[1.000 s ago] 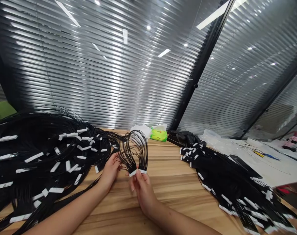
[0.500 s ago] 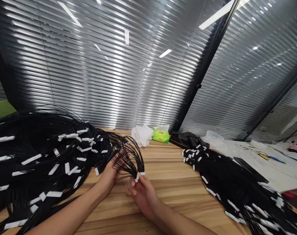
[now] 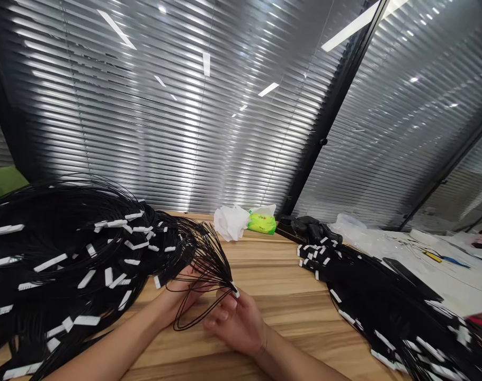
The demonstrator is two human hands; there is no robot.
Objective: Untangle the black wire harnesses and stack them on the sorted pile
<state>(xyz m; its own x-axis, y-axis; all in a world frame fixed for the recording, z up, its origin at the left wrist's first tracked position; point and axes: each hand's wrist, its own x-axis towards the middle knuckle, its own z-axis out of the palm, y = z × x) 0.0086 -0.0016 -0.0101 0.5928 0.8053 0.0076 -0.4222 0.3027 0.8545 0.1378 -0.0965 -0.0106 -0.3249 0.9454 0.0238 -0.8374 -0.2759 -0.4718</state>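
A bundle of thin black cables (image 3: pixel 221 259) fans out from the larger pile on the left. Its gathered end carries a white connector (image 3: pixel 235 289), pinched between the thumb and fingers of my right hand (image 3: pixel 241 323). My left hand (image 3: pixel 189 288) is behind the fanned strands, touching the bundle; its fingertips are largely hidden by the cables. A few cables (image 3: pixel 185 323) hang in a loose loop in front of my left hand, below the rest. Both hands are just above the wooden table (image 3: pixel 280 296).
A big heap of black cables with white connectors (image 3: pixel 58 254) covers the left side. Another cable stack (image 3: pixel 368 296) lies at the right. Behind are crumpled white tissue (image 3: pixel 231 222), a green tissue pack (image 3: pixel 262 222), and tools (image 3: pixel 431 256) on a white surface.
My right hand has moved slightly right and lower with the connector end. The strands now spread across my left hand, and a loop of cables has dropped below the bundle.
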